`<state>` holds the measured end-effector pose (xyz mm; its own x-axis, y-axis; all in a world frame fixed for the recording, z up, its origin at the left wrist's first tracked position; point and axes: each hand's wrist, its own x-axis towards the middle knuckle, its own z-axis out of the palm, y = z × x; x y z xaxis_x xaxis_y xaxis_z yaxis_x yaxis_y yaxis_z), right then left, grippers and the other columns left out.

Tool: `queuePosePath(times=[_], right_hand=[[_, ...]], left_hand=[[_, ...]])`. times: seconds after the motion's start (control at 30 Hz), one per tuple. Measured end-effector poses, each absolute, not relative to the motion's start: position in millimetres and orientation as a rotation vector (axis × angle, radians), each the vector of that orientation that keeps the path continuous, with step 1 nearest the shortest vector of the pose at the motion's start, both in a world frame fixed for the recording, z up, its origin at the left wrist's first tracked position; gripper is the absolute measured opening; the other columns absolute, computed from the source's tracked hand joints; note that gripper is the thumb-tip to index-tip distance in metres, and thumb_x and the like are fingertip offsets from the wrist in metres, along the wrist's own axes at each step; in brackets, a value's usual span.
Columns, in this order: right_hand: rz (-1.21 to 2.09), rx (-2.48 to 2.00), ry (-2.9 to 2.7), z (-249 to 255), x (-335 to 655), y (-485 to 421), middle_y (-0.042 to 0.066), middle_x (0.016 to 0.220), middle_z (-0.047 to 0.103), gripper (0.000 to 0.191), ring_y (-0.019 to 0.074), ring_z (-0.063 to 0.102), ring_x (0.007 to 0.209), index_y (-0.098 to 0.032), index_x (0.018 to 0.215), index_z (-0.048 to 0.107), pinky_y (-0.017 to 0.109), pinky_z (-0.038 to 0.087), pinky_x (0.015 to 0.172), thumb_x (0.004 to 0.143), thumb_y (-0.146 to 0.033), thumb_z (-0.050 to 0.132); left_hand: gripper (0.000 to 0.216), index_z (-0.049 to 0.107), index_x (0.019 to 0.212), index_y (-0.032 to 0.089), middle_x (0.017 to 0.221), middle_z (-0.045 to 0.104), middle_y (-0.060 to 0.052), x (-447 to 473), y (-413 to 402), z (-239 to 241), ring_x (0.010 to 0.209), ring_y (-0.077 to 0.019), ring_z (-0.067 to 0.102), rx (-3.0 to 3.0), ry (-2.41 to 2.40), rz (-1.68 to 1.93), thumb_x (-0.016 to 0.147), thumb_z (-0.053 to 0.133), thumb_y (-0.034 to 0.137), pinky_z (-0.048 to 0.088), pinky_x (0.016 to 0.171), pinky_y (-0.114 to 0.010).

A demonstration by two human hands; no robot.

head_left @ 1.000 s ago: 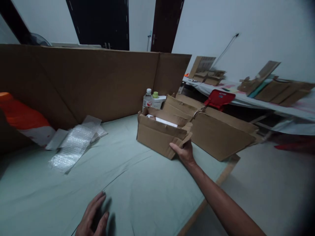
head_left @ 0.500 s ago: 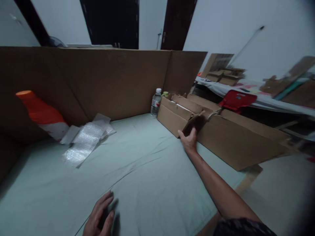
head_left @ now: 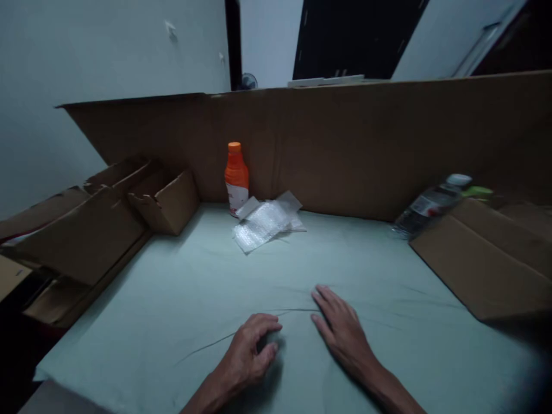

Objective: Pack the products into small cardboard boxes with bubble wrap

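My left hand (head_left: 254, 348) hovers low over the pale green cloth (head_left: 181, 305), fingers curved and apart from the thumb, with nothing in it. To its right, my right hand (head_left: 340, 328) is on or just above the cloth, fingers stretched forward and holding nothing. Beyond both hands lie bubble-wrap pieces (head_left: 267, 223), loosely overlapping. Behind them an orange bottle (head_left: 237, 178) with a white lower part stands upright against the cardboard wall.
Cardboard boxes (head_left: 166, 201) line the left edge. At the right a clear water bottle (head_left: 431, 207), smeared by motion, stands beside another cardboard box (head_left: 483, 259); a green cap (head_left: 478, 192) shows behind it. A tall cardboard panel (head_left: 353, 149) closes the back.
My right hand has left the cardboard box at the right and come back over the cloth beside my left hand. The view has swung left, bringing the left-side boxes into sight.
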<state>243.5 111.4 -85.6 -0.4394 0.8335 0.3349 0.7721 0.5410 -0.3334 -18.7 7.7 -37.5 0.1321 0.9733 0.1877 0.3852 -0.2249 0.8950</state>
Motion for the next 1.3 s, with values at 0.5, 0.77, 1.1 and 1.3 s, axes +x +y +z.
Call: queuePosePath(times=[0.5,0.77,1.1,1.3], right_hand=[[0.422,-0.763,-2.697,-54.0,64.2,111.7,0.014,0.151,0.050,0.049,0.0335,0.047,0.138,-0.017,0.137,0.058,0.056,0.041,0.113,0.089,-0.020,0.058],[0.610,-0.801,-2.635,-47.7,68.4,105.7,0.010,0.152,0.050,0.044,0.0283,0.042,0.141,-0.020,0.134,0.058,0.049,0.032,0.119,0.090,-0.026,0.062],[0.781,-0.942,-1.970,-69.0,75.3,119.0,0.014,0.152,0.047,0.046,0.0284,0.046,0.139,-0.021,0.134,0.057,0.049,0.041,0.113,0.088,-0.018,0.055],[0.850,-0.851,-1.837,-75.0,74.6,126.9,0.013,0.143,0.054,0.053,0.0241,0.058,0.125,-0.020,0.138,0.053,0.042,0.049,0.106,0.086,-0.012,0.050]], left_hand=[[0.050,0.055,0.132,0.012,0.141,0.056,-0.017,-276.2,155.9,101.1,0.142,-0.0329,0.038,1.886,2.666,1.268,0.084,0.054,0.028,0.029,0.117,-0.050],[0.022,0.065,0.092,0.015,0.096,0.070,-0.016,-287.9,191.5,100.3,0.106,-0.0338,0.061,1.685,2.715,0.979,0.079,0.050,0.024,0.043,0.100,-0.050],[0.013,0.066,0.090,0.026,0.103,0.070,-0.005,-224.4,6.9,82.8,0.105,-0.0255,0.065,2.280,2.170,1.164,0.086,0.059,0.036,0.049,0.091,-0.036],[0.049,0.062,0.121,0.026,0.142,0.055,-0.009,-202.3,-93.8,54.5,0.134,-0.0352,0.049,1.886,2.327,1.557,0.075,0.075,0.036,0.035,0.116,-0.053]])
